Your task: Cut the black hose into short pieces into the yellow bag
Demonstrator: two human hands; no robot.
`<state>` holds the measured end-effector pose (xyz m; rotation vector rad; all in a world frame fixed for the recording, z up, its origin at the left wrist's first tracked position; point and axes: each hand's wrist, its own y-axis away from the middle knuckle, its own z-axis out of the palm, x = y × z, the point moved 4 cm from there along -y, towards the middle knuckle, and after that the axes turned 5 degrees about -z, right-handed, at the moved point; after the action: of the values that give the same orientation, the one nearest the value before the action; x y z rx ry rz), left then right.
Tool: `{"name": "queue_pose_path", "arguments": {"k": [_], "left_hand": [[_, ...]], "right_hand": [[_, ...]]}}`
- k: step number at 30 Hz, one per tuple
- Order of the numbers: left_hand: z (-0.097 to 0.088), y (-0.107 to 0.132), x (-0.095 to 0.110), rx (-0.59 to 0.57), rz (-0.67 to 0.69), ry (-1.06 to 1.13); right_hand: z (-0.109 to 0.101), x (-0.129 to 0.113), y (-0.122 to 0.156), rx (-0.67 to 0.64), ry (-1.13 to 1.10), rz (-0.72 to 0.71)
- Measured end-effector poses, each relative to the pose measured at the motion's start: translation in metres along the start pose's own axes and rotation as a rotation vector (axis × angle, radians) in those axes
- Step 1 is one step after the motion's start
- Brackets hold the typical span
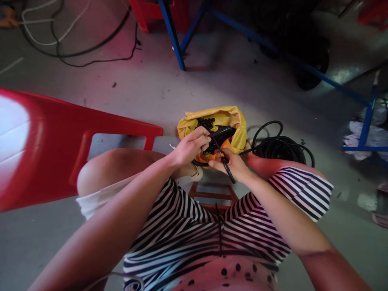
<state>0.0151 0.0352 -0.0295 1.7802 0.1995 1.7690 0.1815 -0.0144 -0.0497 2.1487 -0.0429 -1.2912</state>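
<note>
Both hands are held together above the knees, just in front of a yellow bag [226, 117] that is set on the concrete floor [157, 87]. The left hand [190, 148] is seen with its fingers [202, 139] curled shut around the near end of a black ribbed piece [223, 132], whose far end lies over the open mouth of the bag. The right hand [234, 165] is closed on a thin black cable [226, 165], which is pinched under the thumb and crosses the palm at a slant, its free end pointing down towards the lap. The two hands are nearly touching, with the cable running up between them towards the ribbed piece; whether the two are joined cannot be told. More small black parts [206, 122] are piled inside the bag. A coil of black cable [283, 148] lies on the floor just to the right of the bag, touching it or nearly so. A small wooden stool [212, 196] is visible below the hands, between the knees. A red plastic chair [54, 141] stands at the left, and a blue metal frame [176, 40] is seen further back, well apart from the hands.
</note>
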Motion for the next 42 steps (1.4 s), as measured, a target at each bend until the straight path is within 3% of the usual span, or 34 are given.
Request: {"name": "queue_pose_path", "arguments": {"k": [21,42], "left_hand": [[0.003,0.003,0.005,0.017,-0.012,-0.052],[0.004,0.003,0.005,-0.009,0.005,-0.043]], "right_hand": [[-0.008,0.01,-0.006,0.074,-0.06,-0.071],[-0.014,0.008,-0.005,0.026,-0.143,-0.065]]}}
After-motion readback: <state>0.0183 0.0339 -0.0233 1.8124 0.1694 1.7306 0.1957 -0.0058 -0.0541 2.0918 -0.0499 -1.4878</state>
